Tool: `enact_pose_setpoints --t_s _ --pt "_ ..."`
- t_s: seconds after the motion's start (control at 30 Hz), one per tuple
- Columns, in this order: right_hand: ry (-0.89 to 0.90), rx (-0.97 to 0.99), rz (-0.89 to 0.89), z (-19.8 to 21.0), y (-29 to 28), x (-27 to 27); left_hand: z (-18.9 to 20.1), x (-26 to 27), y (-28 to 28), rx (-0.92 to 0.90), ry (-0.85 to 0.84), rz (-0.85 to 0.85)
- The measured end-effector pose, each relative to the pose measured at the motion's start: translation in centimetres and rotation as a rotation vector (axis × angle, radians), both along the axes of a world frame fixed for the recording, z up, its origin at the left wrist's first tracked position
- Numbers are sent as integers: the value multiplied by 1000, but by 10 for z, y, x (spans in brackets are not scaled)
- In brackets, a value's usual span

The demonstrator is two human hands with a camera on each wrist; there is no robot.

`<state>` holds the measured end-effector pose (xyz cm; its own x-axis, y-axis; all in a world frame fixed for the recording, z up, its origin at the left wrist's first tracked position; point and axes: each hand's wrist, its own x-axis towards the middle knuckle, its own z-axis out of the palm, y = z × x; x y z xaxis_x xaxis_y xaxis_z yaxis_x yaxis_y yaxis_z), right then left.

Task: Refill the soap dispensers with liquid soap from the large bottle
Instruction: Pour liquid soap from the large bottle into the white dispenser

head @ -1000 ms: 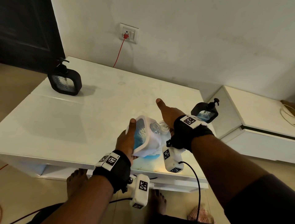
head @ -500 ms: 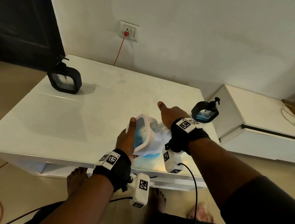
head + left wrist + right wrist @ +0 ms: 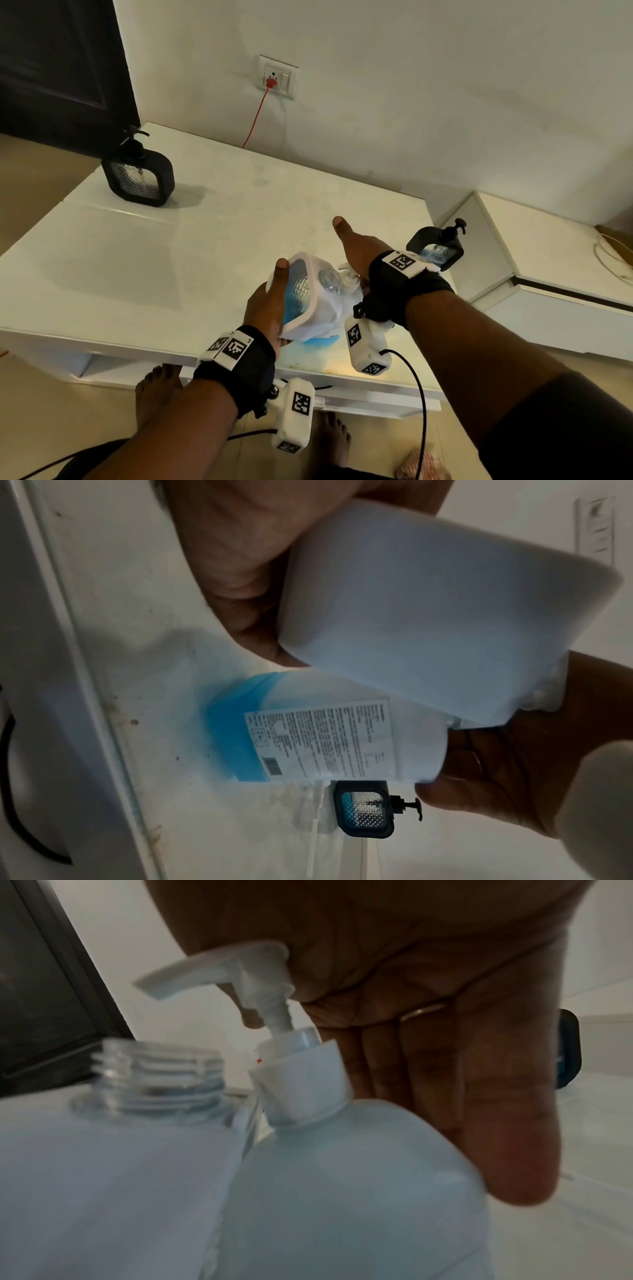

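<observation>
Head view shows our left hand (image 3: 265, 308) gripping the white soap dispenser (image 3: 308, 294), lifted and tilted so that its open threaded neck (image 3: 154, 1074) leans toward the large bottle (image 3: 342, 1191) just beside it on the right. Our right hand (image 3: 359, 250) lies over the bottle's pump head (image 3: 219, 966), palm on top, fingers straight down its far side. The bottle stands upright near the front edge of the white table (image 3: 137, 267); pump spout and open neck are near but apart, and closing that gap looks like what matters next. A printed label (image 3: 322, 739) with a barcode runs along the bottle; we cannot read it.
</observation>
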<state>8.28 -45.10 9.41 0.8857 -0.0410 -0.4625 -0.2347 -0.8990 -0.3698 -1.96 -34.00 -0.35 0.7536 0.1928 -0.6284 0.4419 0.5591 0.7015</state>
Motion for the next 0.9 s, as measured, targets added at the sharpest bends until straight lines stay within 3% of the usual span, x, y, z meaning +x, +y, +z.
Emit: enact_pose_setpoints --t_s 0.63,0.9 --pt "-135 -111 -42 -16 -6 2 -3 1 2 66 -48 -5" --pt "-79 -67 -38 -10 -5 2 1 0 3 47 -24 -1"
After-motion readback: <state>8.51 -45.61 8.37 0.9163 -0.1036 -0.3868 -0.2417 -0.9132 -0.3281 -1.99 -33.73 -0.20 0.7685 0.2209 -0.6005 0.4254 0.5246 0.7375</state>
